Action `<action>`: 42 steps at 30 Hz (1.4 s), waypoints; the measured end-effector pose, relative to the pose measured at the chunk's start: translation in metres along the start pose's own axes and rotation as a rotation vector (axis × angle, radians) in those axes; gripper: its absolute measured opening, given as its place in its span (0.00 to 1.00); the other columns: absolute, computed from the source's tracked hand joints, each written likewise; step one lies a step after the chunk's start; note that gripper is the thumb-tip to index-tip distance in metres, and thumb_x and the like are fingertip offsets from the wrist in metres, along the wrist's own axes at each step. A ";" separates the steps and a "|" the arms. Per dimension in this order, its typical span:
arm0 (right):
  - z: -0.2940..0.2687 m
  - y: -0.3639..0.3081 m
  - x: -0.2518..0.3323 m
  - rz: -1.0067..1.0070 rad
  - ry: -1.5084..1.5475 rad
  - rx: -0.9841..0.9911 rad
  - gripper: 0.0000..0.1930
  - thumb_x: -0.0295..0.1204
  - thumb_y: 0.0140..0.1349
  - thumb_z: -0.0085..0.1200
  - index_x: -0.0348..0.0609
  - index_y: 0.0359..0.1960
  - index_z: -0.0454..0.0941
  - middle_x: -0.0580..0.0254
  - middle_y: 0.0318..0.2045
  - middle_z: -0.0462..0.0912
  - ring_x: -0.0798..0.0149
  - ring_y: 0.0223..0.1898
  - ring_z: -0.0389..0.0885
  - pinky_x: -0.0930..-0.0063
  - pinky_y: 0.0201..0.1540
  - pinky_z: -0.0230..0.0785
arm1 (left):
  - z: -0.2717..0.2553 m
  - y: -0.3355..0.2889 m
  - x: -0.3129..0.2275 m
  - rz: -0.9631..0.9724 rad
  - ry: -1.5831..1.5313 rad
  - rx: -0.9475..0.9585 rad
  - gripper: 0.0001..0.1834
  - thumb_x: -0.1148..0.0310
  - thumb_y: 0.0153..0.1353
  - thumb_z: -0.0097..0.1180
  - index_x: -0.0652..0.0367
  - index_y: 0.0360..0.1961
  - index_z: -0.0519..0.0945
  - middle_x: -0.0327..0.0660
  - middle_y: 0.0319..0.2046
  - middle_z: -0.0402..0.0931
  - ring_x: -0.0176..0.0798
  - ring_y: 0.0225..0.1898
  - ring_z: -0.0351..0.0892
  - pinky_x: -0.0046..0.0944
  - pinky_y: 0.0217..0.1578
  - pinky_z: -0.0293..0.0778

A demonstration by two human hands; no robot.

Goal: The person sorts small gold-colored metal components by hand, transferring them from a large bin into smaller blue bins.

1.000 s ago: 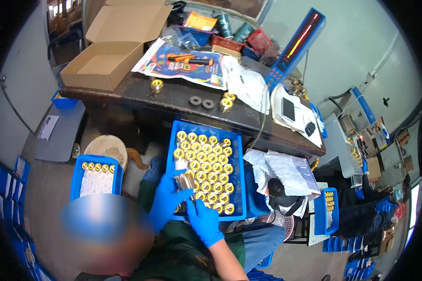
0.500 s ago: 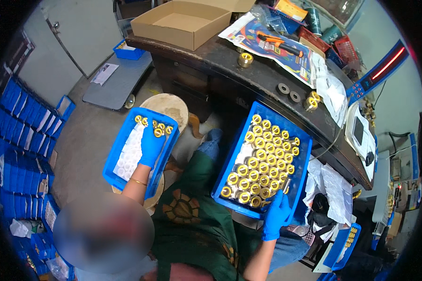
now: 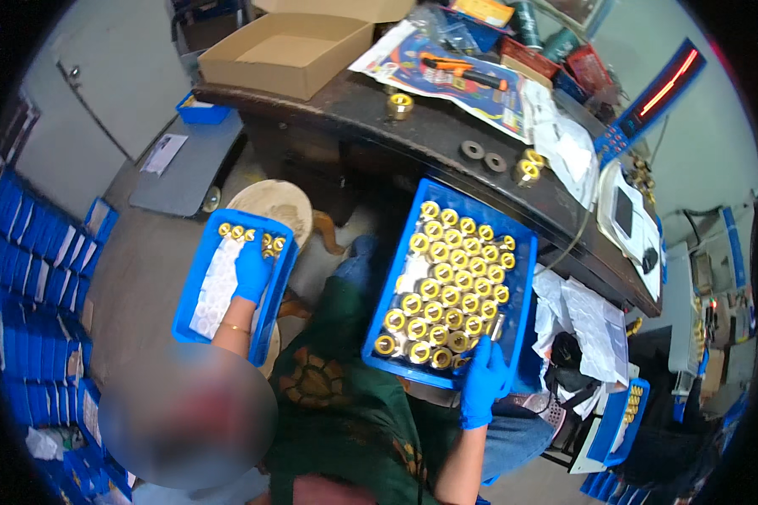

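Note:
My left hand [image 3: 253, 273], in a blue glove, reaches into the smaller blue bin [image 3: 190, 290]. Its fingers are closed at a small gold-topped brass fitting [image 3: 250, 236] in the far row, partly hidden by the glove. Other such fittings [image 3: 226, 228] stand beside it, above a white liner [image 3: 213, 290] with round marks. At the near right corner of the larger blue bin [image 3: 379, 337] is my gloved right hand [image 3: 484, 379]. Its fingers pinch a silver, rod-like metal piece [image 3: 497, 326]. Rows of upright gold-topped fittings [image 3: 450, 295] fill most of that bin.
A round wooden stool [image 3: 269, 206] supports the smaller bin. Beyond stands a dark desk [image 3: 337, 114] with an open cardboard box [image 3: 286, 55], an orange-and-black cutter [image 3: 463, 70], grey rings [image 3: 483, 156] and loose fittings [image 3: 401, 105]. Stacked blue bins [image 3: 34, 311] line the left side.
The view has shifted, so the scene sits further left. My left hand's fingertips have come down among the far-row fittings. My right hand stays at the larger bin's corner with the metal piece.

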State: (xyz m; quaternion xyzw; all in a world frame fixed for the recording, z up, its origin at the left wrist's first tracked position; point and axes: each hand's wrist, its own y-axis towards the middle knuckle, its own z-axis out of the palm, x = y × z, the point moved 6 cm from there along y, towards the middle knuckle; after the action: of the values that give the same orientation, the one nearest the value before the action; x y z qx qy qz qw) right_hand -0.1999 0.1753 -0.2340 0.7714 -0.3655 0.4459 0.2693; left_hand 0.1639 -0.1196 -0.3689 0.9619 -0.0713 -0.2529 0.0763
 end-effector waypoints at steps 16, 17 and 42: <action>0.004 0.001 -0.010 -0.069 -0.001 0.030 0.15 0.37 0.55 0.50 0.36 0.22 0.72 0.46 0.14 0.72 0.48 0.16 0.73 0.61 0.18 0.61 | 0.048 0.006 -0.323 0.296 -1.047 0.317 0.30 0.78 0.55 0.44 0.62 0.58 0.48 0.51 0.48 0.65 0.43 0.50 0.65 0.42 0.52 0.61; 0.002 0.000 -0.005 -0.095 0.009 0.015 0.15 0.38 0.55 0.51 0.37 0.21 0.72 0.47 0.12 0.71 0.49 0.14 0.72 0.61 0.17 0.60 | 0.045 0.007 -0.322 0.279 -1.027 0.326 0.30 0.81 0.55 0.40 0.61 0.59 0.47 0.49 0.49 0.63 0.40 0.49 0.64 0.39 0.51 0.62; 0.013 -0.033 0.046 -0.337 -0.248 0.076 0.11 0.36 0.54 0.51 0.40 0.27 0.73 0.50 0.12 0.73 0.53 0.13 0.73 0.63 0.15 0.64 | -0.046 -0.142 -0.355 0.009 -1.360 0.877 0.25 0.75 0.51 0.53 0.66 0.52 0.64 0.44 0.44 0.70 0.35 0.44 0.70 0.34 0.46 0.68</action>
State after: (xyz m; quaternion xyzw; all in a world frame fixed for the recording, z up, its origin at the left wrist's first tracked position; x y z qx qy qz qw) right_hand -0.1513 0.1701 -0.2018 0.8801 -0.2444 0.3098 0.2639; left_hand -0.1048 0.0866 -0.1867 0.5396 -0.1988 -0.7311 -0.3671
